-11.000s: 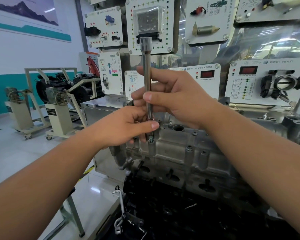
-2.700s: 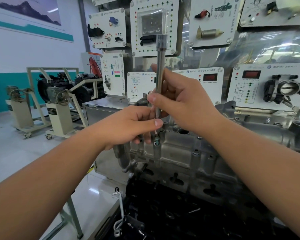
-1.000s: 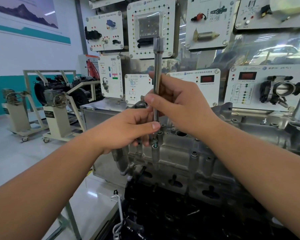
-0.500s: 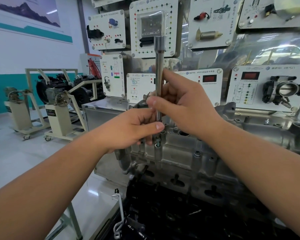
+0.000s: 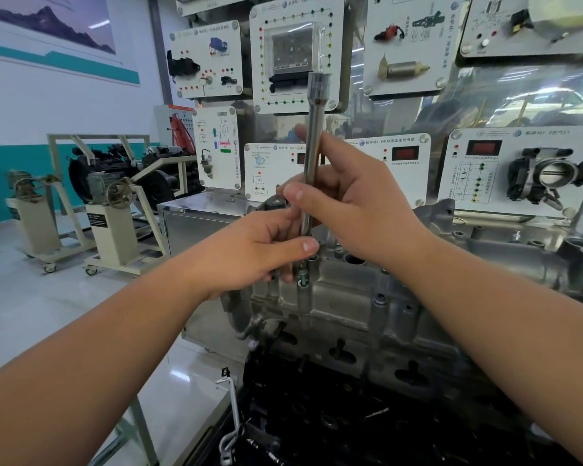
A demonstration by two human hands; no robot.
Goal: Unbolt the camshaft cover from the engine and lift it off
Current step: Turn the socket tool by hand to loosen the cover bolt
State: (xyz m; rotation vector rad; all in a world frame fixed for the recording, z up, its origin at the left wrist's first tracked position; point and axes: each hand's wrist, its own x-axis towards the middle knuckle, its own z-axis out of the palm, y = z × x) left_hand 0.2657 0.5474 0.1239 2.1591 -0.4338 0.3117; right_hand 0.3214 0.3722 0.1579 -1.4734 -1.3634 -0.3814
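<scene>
Fingers (image 5: 293, 193) around unmarked extension bar (image 5: 313, 146)

Glossy pale floor (image 5: 24, 317), wheeled engine stands (image 5: 115, 230) on it, steel cabinet (image 5: 196, 227) behind the engine

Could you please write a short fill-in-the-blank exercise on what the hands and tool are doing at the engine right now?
1. The long extension bar stands nearly ____ over the camshaft cover.
2. The ____ hand grips the bar higher up.
3. The left hand pinches the bar near its ____ end, just above a bolt.

Missing words: upright; right; lower
</scene>
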